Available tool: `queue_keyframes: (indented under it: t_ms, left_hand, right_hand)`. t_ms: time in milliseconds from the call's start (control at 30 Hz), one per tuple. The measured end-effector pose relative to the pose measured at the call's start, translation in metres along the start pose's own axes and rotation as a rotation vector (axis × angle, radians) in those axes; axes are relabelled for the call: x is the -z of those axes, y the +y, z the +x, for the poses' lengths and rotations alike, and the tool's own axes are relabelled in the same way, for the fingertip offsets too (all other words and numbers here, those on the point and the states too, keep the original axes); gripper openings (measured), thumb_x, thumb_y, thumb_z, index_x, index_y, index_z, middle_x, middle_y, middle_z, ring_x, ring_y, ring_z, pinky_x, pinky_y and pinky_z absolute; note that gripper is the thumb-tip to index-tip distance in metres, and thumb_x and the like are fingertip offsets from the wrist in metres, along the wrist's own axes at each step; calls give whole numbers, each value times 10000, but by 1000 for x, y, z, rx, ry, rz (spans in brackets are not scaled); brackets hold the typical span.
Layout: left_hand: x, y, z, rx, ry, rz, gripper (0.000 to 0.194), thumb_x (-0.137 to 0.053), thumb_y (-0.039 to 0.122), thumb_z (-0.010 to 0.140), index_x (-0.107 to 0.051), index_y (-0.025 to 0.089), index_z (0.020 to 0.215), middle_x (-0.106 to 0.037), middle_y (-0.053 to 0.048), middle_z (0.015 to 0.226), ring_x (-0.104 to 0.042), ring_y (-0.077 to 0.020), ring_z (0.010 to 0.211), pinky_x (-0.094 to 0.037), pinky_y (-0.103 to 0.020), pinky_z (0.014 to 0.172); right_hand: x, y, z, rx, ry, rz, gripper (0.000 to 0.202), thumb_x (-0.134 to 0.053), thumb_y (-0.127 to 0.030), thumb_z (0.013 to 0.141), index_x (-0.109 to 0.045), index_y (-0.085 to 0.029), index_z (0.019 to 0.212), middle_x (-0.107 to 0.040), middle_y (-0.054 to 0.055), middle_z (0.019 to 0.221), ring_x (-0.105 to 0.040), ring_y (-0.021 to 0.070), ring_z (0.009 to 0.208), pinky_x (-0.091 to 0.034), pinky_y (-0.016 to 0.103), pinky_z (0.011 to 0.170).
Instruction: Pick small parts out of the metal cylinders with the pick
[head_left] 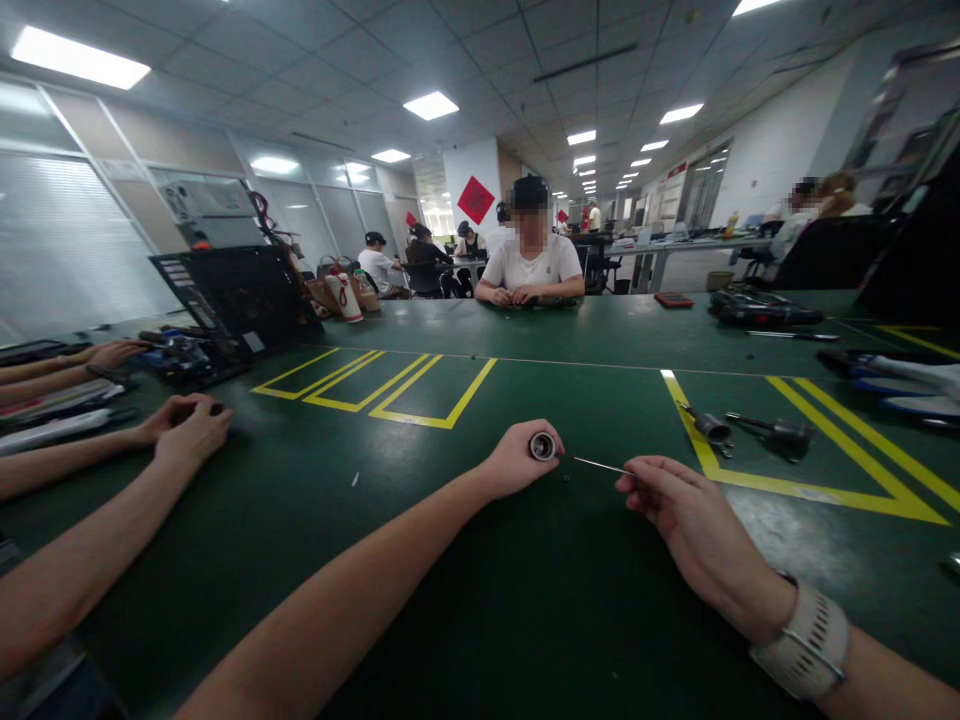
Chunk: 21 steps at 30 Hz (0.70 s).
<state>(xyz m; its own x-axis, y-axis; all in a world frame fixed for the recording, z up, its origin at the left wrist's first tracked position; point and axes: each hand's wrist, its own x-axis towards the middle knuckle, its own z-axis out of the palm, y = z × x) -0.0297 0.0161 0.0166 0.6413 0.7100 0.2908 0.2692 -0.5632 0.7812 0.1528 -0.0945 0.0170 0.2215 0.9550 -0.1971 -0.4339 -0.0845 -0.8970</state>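
Note:
My left hand is wrapped round a small dark cylindrical part, whose round hollow end with a metal rim faces me. Between the fingertips of my right hand is a thin metal rod, its tip pointing left and stopping just short of the cylinder. Whether the rod is a pick or a tweezer arm, I cannot tell. Below its tip a tiny ring-like piece lies on the green table. Right of my right hand lie two dark metal parts with thin shafts, one nearer and one farther right.
Another person's hands work at the left, beside a dark open panel. Across the table sits a person in a white shirt. Yellow tape marks the tabletop. A black tool-like object and a red-edged item lie far right.

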Motion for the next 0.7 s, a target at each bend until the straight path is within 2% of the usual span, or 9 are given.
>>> queue_keyframes:
  t_ms: [167, 500, 700]
  left_hand:
    - [0, 3, 0, 17, -107, -59, 175, -690, 181, 670, -594, 125, 806, -629, -42, 856, -585, -156, 795, -457, -301, 752]
    - [-4, 8, 0, 12, -122, -8, 153, -686, 155, 687, -614, 119, 818, -637, -39, 836, -592, -143, 785, -460, -284, 740]
    - [-5, 11, 1, 52, -176, 37, 148, -667, 122, 697, -607, 134, 831, -636, -41, 875, -595, -150, 834, -466, -290, 750]
  right_hand:
    - [-1, 1, -1, -2, -3, -97, 147, -703, -307, 683, -661, -178, 739, -670, 18, 682, -552, 142, 656, -422, 274, 627]
    - [-4, -3, -5, 16, 22, -213, 159, -679, -323, 686, -660, -168, 713, -648, 15, 635, -533, 139, 609, -414, 276, 594]
    - [1, 0, 0, 135, 180, -135, 114, -671, -265, 642, -617, -179, 592, -547, -30, 491, -456, 105, 490, -341, 228, 455]
